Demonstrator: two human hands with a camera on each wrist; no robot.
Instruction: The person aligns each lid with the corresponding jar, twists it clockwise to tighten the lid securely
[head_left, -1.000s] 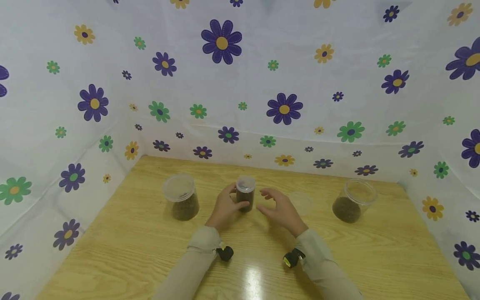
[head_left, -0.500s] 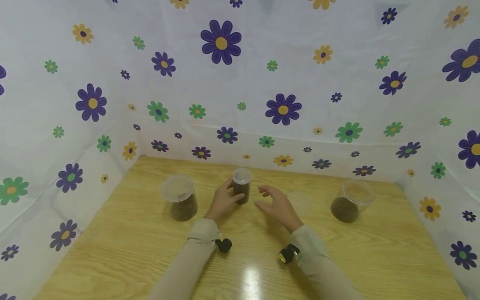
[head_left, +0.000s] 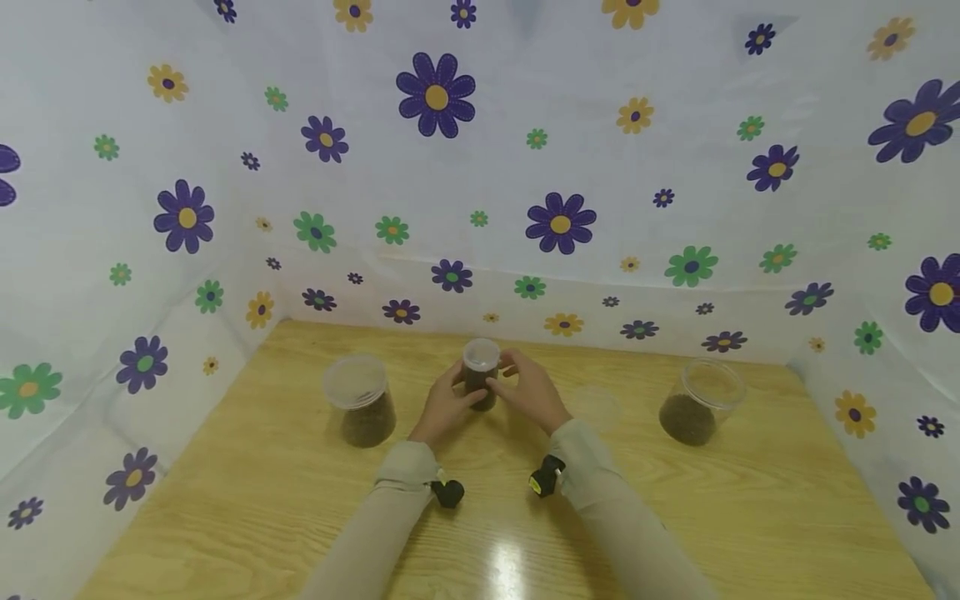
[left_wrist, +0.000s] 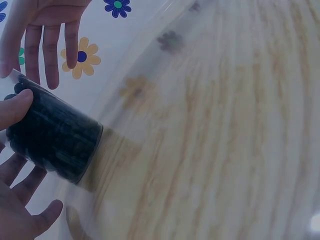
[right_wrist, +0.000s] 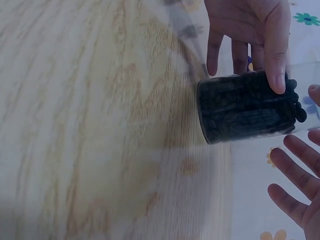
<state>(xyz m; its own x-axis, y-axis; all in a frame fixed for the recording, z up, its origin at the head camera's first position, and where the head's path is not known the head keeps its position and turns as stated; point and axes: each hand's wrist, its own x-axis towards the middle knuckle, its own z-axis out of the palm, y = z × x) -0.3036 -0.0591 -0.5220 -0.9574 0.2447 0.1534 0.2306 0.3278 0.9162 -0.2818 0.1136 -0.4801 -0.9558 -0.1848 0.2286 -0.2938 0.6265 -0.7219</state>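
In the head view, a small clear jar [head_left: 480, 387] of dark bean-like pieces stands mid-table, its top pale and see-through. My left hand [head_left: 442, 408] grips its body from the left, thumb across the front. My right hand [head_left: 531, 390] holds the jar near its top, thumb in front and a finger behind. The left wrist view has the jar [left_wrist: 52, 132] filled dark up to a clear upper part. Fingers of the right hand [right_wrist: 302, 190] spread beside the jar in the right wrist view. Whether its base touches the table cannot be told.
A larger lidded jar [head_left: 366, 408] with dark contents stands to the left. To the right is a wide jar [head_left: 693, 412], seemingly uncovered, partly filled. A faint clear disc [head_left: 596, 408], perhaps a lid, lies between. Behind the wooden table [head_left: 480, 533] hangs a flowered cloth [head_left: 480, 158].
The right hand has come left from beside the jar and now touches it. Held in the left hand, the jar has shifted slightly back and left.
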